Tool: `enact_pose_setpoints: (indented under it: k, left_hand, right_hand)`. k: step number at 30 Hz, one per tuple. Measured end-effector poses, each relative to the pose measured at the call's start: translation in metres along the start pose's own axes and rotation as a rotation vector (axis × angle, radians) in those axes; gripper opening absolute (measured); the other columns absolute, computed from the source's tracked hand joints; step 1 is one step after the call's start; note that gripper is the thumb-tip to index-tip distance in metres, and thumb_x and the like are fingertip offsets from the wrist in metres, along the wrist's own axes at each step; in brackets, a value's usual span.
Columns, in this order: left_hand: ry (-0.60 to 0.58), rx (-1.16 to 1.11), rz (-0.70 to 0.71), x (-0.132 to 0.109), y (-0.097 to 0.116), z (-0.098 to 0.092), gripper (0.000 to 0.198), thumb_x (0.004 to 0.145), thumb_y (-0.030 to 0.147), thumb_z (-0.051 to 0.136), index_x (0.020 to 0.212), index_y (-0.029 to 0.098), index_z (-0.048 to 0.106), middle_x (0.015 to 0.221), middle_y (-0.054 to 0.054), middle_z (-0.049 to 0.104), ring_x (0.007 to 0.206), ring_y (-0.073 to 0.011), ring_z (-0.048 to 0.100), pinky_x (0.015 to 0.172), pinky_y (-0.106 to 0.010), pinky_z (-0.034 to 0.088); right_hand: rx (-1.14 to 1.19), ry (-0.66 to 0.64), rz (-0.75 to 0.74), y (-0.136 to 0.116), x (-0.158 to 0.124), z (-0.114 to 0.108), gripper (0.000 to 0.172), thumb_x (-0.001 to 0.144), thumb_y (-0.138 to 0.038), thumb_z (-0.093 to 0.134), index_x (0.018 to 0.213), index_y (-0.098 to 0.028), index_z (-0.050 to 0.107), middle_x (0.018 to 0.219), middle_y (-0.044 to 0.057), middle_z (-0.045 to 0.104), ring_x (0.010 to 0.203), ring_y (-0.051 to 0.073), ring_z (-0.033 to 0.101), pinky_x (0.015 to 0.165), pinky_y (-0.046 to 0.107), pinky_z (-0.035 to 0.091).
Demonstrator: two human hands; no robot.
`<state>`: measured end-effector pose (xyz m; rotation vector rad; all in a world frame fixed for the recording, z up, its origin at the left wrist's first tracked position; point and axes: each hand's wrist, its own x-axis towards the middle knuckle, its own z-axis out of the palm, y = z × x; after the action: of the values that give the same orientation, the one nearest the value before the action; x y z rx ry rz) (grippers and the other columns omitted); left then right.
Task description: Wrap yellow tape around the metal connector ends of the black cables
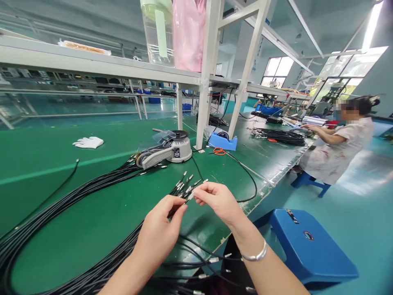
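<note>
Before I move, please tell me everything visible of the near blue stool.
The blue stool looks plastic, with a flat top, rounded corners and a small hole near the middle. A dark sticker lies toward the far edge. It stands upright beside the green table. The right hand does not touch it.

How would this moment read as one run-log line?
left hand: pinching black cable | right hand: at its pale end | white glove: on green tabletop

Bright indoor light, glowing ceiling tube (372,27), overexposed windows (278,66), glare on glossy floor (368,172), wide-angle stretching at edges
</note>
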<state>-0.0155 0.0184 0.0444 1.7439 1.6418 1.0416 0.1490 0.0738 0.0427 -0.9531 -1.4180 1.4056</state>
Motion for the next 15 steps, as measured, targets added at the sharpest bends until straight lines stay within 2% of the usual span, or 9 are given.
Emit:
enact_pose_setpoints:
  k: [3, 4, 5, 7, 10, 13, 15]
  left_hand:
    - [-0.35, -0.178, -0.152, 0.011, -0.002, -0.017, 0.024, 0.078, 0.042, 0.053, 0.073, 0.02, 0.058, 0.064, 0.001, 0.061, 0.062, -0.0149, 0.054, 0.063, -0.026, 0.043]
    - [-0.438, -0.233, -0.178, 0.015, -0.002, -0.022, 0.026, 0.077, 0.043, 0.054, 0.07, 0.019, 0.058, 0.063, 0.001, 0.061, 0.062, -0.0146, 0.054, 0.065, -0.026, 0.043]
    - [-0.476, -0.278, -0.186, 0.019, -0.001, -0.024, 0.028, 0.076, 0.045, 0.055, 0.068, 0.018, 0.058, 0.064, 0.0, 0.061, 0.064, -0.0146, 0.054, 0.067, -0.027, 0.044]
    - [-0.425, -0.338, -0.177, 0.025, 0.001, -0.022, 0.03, 0.076, 0.047, 0.056, 0.071, 0.017, 0.06, 0.067, 0.0, 0.061, 0.067, -0.0147, 0.055, 0.069, -0.027, 0.044]
    - [-0.257, -0.416, -0.153, 0.032, 0.002, -0.007, 0.032, 0.075, 0.046, 0.057, 0.089, 0.017, 0.062, 0.07, 0.001, 0.06, 0.062, -0.0133, 0.053, 0.063, -0.026, 0.044]
    - [-0.183, -0.369, -0.186, 0.037, -0.001, 0.006, 0.033, 0.076, 0.045, 0.055, 0.091, 0.016, 0.064, 0.064, 0.003, 0.055, 0.05, -0.0112, 0.046, 0.048, -0.024, 0.038]
    - [-0.152, -0.304, -0.193, 0.038, -0.003, 0.007, 0.03, 0.078, 0.042, 0.054, 0.091, 0.017, 0.067, 0.064, 0.002, 0.057, 0.051, -0.012, 0.046, 0.049, -0.024, 0.039]
  right_hand:
    - [-0.03, -0.014, 0.002, 0.001, 0.004, 0.001, 0.025, 0.069, -0.04, 0.071, 0.07, -0.015, 0.067, 0.065, -0.001, 0.063, 0.062, 0.011, 0.055, 0.063, 0.026, 0.046]
    - [-0.03, -0.013, 0.002, 0.002, 0.006, 0.001, 0.025, 0.069, -0.04, 0.071, 0.071, -0.015, 0.067, 0.065, 0.0, 0.063, 0.062, 0.011, 0.055, 0.063, 0.026, 0.046]
    - [-0.026, -0.011, -0.001, 0.003, 0.008, 0.001, 0.025, 0.07, -0.04, 0.07, 0.071, -0.015, 0.067, 0.066, 0.0, 0.063, 0.063, 0.012, 0.056, 0.063, 0.026, 0.046]
    - [-0.02, -0.006, -0.015, 0.006, 0.012, 0.002, 0.025, 0.071, -0.039, 0.07, 0.073, -0.015, 0.066, 0.066, -0.001, 0.063, 0.063, 0.011, 0.055, 0.064, 0.026, 0.045]
    - [-0.017, -0.01, -0.041, 0.01, 0.017, 0.005, 0.025, 0.073, -0.04, 0.069, 0.074, -0.015, 0.066, 0.063, -0.002, 0.061, 0.061, 0.011, 0.053, 0.063, 0.025, 0.044]
    - [-0.037, 0.001, -0.053, 0.014, 0.02, 0.008, 0.026, 0.074, -0.042, 0.068, 0.071, -0.016, 0.065, 0.062, -0.002, 0.06, 0.06, 0.011, 0.053, 0.062, 0.025, 0.043]
    - [-0.059, -0.014, -0.047, 0.015, 0.026, 0.007, 0.027, 0.072, -0.042, 0.069, 0.069, -0.016, 0.065, 0.061, -0.002, 0.059, 0.06, 0.011, 0.053, 0.062, 0.025, 0.043]
